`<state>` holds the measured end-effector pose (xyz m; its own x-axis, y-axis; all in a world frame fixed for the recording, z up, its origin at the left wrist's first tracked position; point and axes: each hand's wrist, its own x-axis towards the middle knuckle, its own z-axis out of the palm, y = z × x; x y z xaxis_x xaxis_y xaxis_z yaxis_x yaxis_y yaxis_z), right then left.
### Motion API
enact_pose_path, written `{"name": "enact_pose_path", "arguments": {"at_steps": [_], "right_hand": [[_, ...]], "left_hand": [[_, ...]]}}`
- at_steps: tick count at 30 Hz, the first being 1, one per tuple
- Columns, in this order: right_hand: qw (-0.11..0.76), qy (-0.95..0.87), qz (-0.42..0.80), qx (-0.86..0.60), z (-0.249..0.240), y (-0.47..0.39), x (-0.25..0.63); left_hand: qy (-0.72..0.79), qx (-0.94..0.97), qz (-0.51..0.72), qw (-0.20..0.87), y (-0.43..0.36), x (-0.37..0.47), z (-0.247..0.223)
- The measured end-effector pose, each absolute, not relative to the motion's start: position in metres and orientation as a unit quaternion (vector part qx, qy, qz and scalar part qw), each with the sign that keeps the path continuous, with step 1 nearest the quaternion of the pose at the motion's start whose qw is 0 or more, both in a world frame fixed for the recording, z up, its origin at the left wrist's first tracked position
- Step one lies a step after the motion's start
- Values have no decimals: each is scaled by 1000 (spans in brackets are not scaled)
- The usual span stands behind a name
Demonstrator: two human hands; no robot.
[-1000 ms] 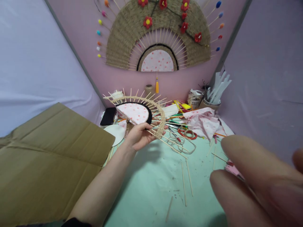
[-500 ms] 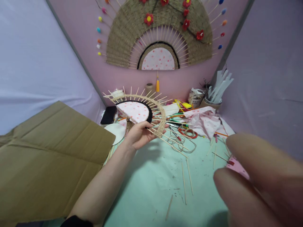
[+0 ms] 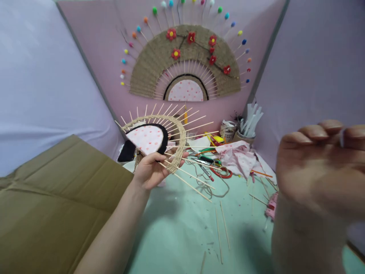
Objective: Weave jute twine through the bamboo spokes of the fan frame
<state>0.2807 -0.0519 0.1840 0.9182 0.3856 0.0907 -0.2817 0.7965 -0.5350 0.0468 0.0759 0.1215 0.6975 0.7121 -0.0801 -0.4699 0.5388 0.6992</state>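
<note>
My left hand (image 3: 155, 169) is closed on the lower right edge of a small half-round fan (image 3: 147, 139). Its pink spotted centre has a black rim. Thin wooden sticks radiate from it through a woven twine band (image 3: 180, 142), and the fan is tilted. At the far right, my right hand (image 3: 319, 167) is raised close to the camera, away from the fan. Its fingers are loosely curled, the palm partly faces me, and nothing shows in it.
Cardboard (image 3: 62, 209) covers the left side. Scissors (image 3: 203, 164), twine (image 3: 219, 195) and pink spotted cloth (image 3: 238, 158) lie behind the fan. A pink glue gun (image 3: 272, 206) is at right. Loose sticks (image 3: 224, 224) lie in front. A large decorated fan (image 3: 148, 74) hangs on the back wall.
My view has tilted up, showing more of the wall fan. My right hand has drawn back from the lens, so its curled fingers and wrist now show. My left hand still holds the small fan.
</note>
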Motion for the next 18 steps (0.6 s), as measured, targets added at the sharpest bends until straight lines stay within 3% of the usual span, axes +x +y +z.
{"name": "enact_pose_path", "arguments": {"at_steps": [3,6,8,11,12,18], "right_hand": [[942,-141,229,-201,170,-23,296],[905,-169,294,-259,142,9,302],[801,-321,360,-354,124,25,292],[697,-425,424,-392,105,32,263],[627,-498,458,-387,101,32,253],[505,-573,530,-367,95,28,241]], "left_hand": [[155,345,345,859,73,41,126],[123,360,334,863,71,37,127],[109,368,323,865,71,35,127],[91,371,310,871,72,35,125],[83,371,305,873,72,35,125],[47,375,272,885,74,35,119]]}}
